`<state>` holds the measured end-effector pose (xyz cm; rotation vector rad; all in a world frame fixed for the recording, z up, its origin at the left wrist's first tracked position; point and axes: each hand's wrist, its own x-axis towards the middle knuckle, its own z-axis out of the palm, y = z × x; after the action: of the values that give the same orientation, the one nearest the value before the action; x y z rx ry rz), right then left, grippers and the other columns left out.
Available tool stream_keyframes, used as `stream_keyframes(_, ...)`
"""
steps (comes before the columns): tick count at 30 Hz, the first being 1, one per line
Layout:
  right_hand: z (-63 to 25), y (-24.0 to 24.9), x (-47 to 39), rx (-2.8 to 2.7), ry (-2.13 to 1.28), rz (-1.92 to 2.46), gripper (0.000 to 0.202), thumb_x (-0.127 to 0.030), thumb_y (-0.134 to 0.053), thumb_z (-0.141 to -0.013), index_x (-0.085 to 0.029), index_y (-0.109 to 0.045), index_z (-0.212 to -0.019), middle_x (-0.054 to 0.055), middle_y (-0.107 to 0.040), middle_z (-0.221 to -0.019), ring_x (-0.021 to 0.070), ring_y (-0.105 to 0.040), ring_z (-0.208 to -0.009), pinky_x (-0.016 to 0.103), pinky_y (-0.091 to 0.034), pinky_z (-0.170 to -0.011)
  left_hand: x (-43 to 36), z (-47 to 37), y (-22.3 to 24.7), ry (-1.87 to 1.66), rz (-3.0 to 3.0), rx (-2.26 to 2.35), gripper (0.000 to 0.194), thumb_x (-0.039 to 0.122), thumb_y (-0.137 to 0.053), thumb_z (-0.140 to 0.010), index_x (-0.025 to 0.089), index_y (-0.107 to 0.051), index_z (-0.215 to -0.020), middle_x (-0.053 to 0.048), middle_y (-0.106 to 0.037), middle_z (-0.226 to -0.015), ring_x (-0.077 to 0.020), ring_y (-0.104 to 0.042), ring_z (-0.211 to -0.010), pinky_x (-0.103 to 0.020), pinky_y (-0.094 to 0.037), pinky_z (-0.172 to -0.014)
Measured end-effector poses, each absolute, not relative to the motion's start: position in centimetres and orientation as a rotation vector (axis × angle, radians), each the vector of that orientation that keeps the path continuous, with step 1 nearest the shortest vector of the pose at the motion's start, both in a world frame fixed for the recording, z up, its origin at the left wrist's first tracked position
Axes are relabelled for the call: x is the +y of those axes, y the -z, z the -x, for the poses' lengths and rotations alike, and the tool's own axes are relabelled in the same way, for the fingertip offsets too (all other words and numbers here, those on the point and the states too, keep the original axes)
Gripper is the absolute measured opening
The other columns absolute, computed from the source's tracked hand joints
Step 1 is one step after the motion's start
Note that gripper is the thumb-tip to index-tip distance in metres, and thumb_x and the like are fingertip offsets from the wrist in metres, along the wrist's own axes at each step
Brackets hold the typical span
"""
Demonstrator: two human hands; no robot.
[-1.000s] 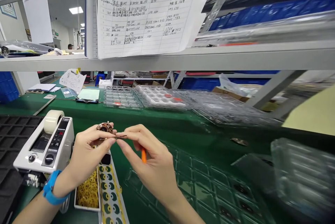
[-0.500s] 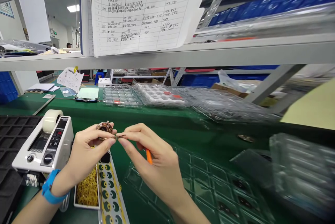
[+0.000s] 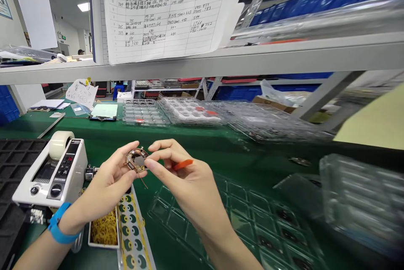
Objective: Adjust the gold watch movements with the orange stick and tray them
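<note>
Between the thumb and fingers of my left hand [image 3: 115, 175] is a small round copper-coloured ring part [image 3: 131, 165], tilted so its open middle shows. A thin reddish wire [image 3: 144, 183] hangs from its lower edge. My right hand [image 3: 186, 181] has thumb and fingertips pinched at the ring's right side, by a small grey piece [image 3: 139, 161] inside the opening. Whether those fingertips grip that piece or the rim is hidden. An orange-handled tool [image 3: 183, 164], its tip out of sight, lies tucked within the right hand's fingers.
A white tape dispenser [image 3: 67, 169] stands left, by a black tray [image 3: 19, 156]. Below the hands are a box of yellow rings [image 3: 104, 230] and a sticker strip [image 3: 132, 236]. Clear trays [image 3: 243, 202] with dark parts lie right. A shelf bar [image 3: 189, 61] crosses overhead.
The ring part has been turned so its open face shows, and a wire now hangs below it. My right fingertips have shifted onto its right side; the orange handle has swung more level.
</note>
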<state>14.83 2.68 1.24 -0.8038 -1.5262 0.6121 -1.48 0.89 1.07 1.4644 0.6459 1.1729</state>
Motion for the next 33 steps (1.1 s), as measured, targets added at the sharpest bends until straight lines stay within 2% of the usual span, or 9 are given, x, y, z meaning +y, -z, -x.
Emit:
stream_keyframes(3, -14.8, -1.3, 2.5, -1.554, -0.625, 0.803, 0.016, -0.025, -0.066, -0.08, -0.022, -0.07, -0.065, 0.002, -0.063, -0.081, 0.0112, -0.048, -0.06, 0.025, -0.038, -0.052, 0.9, 1.5, -0.9, -1.165, -1.486, 0.684, 0.046, 0.014, -0.051, -0.095, 0.028, -0.051, -0.139, -0.003, -0.058, -0.138, -0.0222, -0.058, -0.125, -0.036, -0.048, -0.109)
stream_keyframes(7, -14.7, -1.4, 2.5, -1.555, -0.618, 0.809, 0.016, -0.024, -0.065, -0.08, -0.021, -0.071, -0.066, 0.002, -0.064, -0.079, 0.0106, -0.048, -0.058, 0.025, -0.036, -0.05, 1.0, 1.8, -0.6, -1.133, -1.547, 0.725, 0.047, 0.017, -0.05, -0.097, 0.031, -0.049, -0.142, -0.001, -0.068, -0.119, -0.0184, -0.063, -0.116, -0.035, -0.046, -0.111)
stream_keyframes(11, -14.7, -1.5, 2.5, -1.565, -0.603, 0.804, 0.016, -0.022, -0.065, -0.079, -0.021, -0.07, -0.064, 0.001, -0.063, -0.076, 0.0104, -0.05, -0.058, 0.024, -0.035, -0.048, 0.9, 1.9, -0.5, -1.11, -1.588, 0.751, 0.048, 0.019, -0.05, -0.098, 0.035, -0.047, -0.143, 0.001, -0.069, -0.111, -0.017, -0.065, -0.113, -0.034, -0.047, -0.109)
stream_keyframes(15, -14.5, -1.2, 2.5, -1.559, -0.539, 0.818, 0.017, -0.021, -0.065, -0.08, -0.021, -0.069, -0.064, 0.001, -0.064, -0.075, 0.0105, -0.052, -0.058, 0.023, -0.038, -0.049, 0.8, 1.7, -0.6, -1.117, -1.588, 0.774, 0.049, 0.016, -0.049, -0.097, 0.032, -0.048, -0.143, 0.0, -0.07, -0.101, -0.0153, -0.069, -0.101, -0.034, -0.049, -0.107)
stream_keyframes(17, -14.2, -1.0, 2.4, -1.55, -0.465, 0.834, 0.018, -0.02, -0.064, -0.081, -0.021, -0.066, -0.063, 0.001, -0.064, -0.076, 0.0113, -0.054, -0.062, 0.023, -0.041, -0.052, 0.8, 1.5, -0.6, -1.14, -1.565, 0.769, 0.049, 0.012, -0.049, -0.095, 0.031, -0.05, -0.141, 0.0, -0.07, -0.107, -0.0141, -0.069, -0.099, -0.033, -0.049, -0.106)
stream_keyframes(21, -13.8, -0.7, 2.2, -1.571, -0.362, 0.837, 0.018, -0.019, -0.064, -0.083, -0.021, -0.064, -0.066, 0.001, -0.063, -0.078, 0.0132, -0.057, -0.068, 0.025, -0.046, -0.058, 0.8, 1.2, -0.5, -1.215, -1.498, 0.754, 0.049, 0.005, -0.052, -0.089, 0.027, -0.057, -0.133, -0.002, -0.066, -0.124, -0.0139, -0.067, -0.106, -0.026, -0.052, -0.101)
stream_keyframes(26, -13.6, -0.6, 2.0, -1.589, -0.284, 0.822, 0.017, -0.016, -0.064, -0.084, -0.021, -0.06, -0.068, 0.0, -0.062, -0.078, 0.0125, -0.057, -0.067, 0.025, -0.048, -0.059, 0.8, 0.8, -0.3, -1.289, -1.494, 0.751, 0.042, 0.002, -0.053, -0.086, 0.022, -0.063, -0.122, -0.002, -0.072, -0.112, -0.012, -0.069, -0.097, -0.022, -0.056, -0.092)
stream_keyframes(30, -13.3, -0.3, 2.1, -1.605, -0.216, 0.821, 0.018, -0.012, -0.063, -0.085, -0.021, -0.059, -0.07, 0.0, -0.062, -0.079, 0.0125, -0.057, -0.069, 0.024, -0.048, -0.059, 1.0, 0.3, -0.3, -1.364, -1.496, 0.767, 0.028, 0.01, -0.057, -0.088, 0.02, -0.066, -0.113, -0.002, -0.075, -0.098, -0.0115, -0.07, -0.086, -0.02, -0.058, -0.084)
stream_keyframes(33, -13.0, 0.2, 2.2, -1.613, -0.134, 0.819, 0.017, -0.011, -0.063, -0.085, -0.021, -0.058, -0.072, 0.0, -0.062, -0.081, 0.0131, -0.058, -0.07, 0.025, -0.047, -0.06, 1.3, 0.0, -0.3, -1.434, -1.429, 0.785, 0.02, 0.014, -0.059, -0.089, 0.017, -0.067, -0.106, -0.004, -0.076, -0.096, -0.0128, -0.072, -0.084, -0.02, -0.059, -0.078)
